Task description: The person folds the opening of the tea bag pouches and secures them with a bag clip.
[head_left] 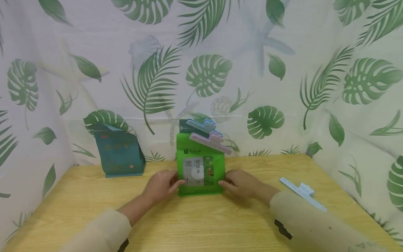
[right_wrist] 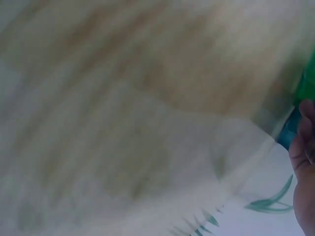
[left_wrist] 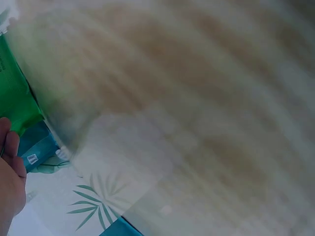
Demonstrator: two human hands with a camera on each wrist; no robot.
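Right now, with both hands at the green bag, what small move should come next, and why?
Probably let go and draw both hands back. The green bag stands upright on the table, its top already clamped by the purple clip; the left hand and right hand only steady its lower sides.

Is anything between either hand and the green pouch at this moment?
Nothing visible. The left hand touches the left edge of the green pouch and the right hand its right edge. The blue clip lies apart on the table.

Glossy green plastic pouch (head_left: 200, 164), matt plastic clip (head_left: 210, 142), smooth wood-grain table (head_left: 201, 224), printed cloth backdrop (head_left: 283, 70).
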